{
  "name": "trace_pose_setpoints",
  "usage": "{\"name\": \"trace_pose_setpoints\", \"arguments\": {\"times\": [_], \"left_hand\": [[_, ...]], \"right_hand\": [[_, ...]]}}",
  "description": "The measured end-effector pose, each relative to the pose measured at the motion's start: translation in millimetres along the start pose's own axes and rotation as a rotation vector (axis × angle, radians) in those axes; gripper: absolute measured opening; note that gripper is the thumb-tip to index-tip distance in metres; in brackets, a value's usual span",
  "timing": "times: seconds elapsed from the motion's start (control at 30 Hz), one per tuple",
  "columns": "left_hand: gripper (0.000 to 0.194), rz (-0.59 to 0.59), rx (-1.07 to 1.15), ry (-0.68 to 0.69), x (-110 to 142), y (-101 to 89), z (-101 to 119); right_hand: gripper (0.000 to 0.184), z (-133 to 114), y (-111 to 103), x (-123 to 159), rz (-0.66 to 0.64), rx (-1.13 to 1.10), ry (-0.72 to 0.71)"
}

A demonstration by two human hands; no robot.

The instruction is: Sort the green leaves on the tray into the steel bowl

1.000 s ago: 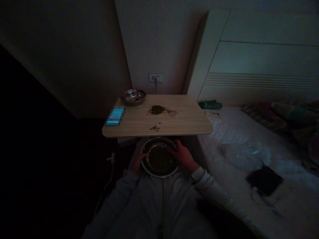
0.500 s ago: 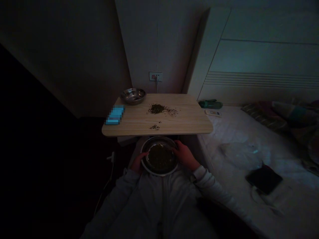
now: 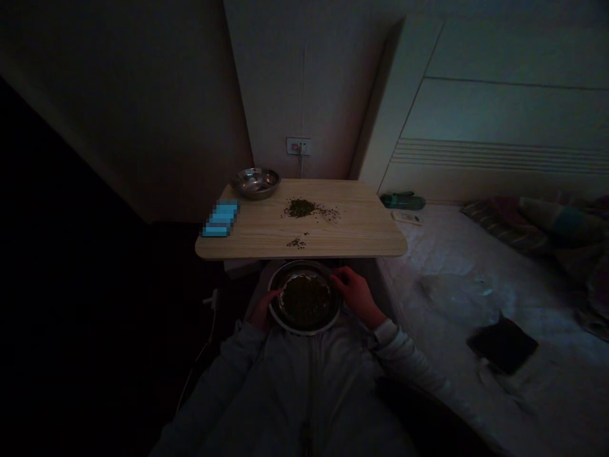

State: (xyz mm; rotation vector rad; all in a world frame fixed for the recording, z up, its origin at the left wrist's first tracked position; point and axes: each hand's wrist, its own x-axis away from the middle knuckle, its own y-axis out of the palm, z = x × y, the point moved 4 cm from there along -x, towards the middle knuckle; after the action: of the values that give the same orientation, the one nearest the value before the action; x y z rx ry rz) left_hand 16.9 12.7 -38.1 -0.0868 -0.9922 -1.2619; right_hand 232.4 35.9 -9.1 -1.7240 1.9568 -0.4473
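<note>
A round metal bowl [image 3: 304,331] rests on my lap, just below the front edge of the small wooden table [image 3: 366,235]. Small dark green beans [image 3: 307,301] cover its bottom; they look like mung beans. My left hand [image 3: 263,310] grips the bowl's left side, thumb over the rim. On the opposite side, my right hand [image 3: 356,293] is closed at the right rim, with the fingertips partly hidden in the dim light. A loose pile of beans [image 3: 301,207] lies mid-table with scattered ones to its right, and a smaller group [image 3: 297,243] sits near the front edge.
A second metal bowl [image 3: 257,192] stands at the table's back left, behind a blurred blue-lit screen [image 3: 221,219]. To the right is a bed [image 3: 428,254] with a remote [image 3: 406,218], a green bottle-like object [image 3: 403,200] and a dark flat item [image 3: 503,344]. A cable [image 3: 209,330] hangs at left.
My right hand has shifted slightly up and right at the rim, its thumb drawn back from inside the bowl. My left hand and the bowl stay nearly in place.
</note>
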Motion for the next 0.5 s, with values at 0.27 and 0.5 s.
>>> {"name": "trace_pose_setpoints", "arguments": {"times": [0.27,0.5], "left_hand": [[0.011,0.016,0.04,0.049,-2,-2.4,3],[0.006,0.023,0.033,0.043,-10,-8.8,1]], "right_hand": [[0.031,-40,-11,-20,-0.089,-0.199,-0.155],[0.024,-68,-9,-50,-0.114,0.069,-0.246]]}}
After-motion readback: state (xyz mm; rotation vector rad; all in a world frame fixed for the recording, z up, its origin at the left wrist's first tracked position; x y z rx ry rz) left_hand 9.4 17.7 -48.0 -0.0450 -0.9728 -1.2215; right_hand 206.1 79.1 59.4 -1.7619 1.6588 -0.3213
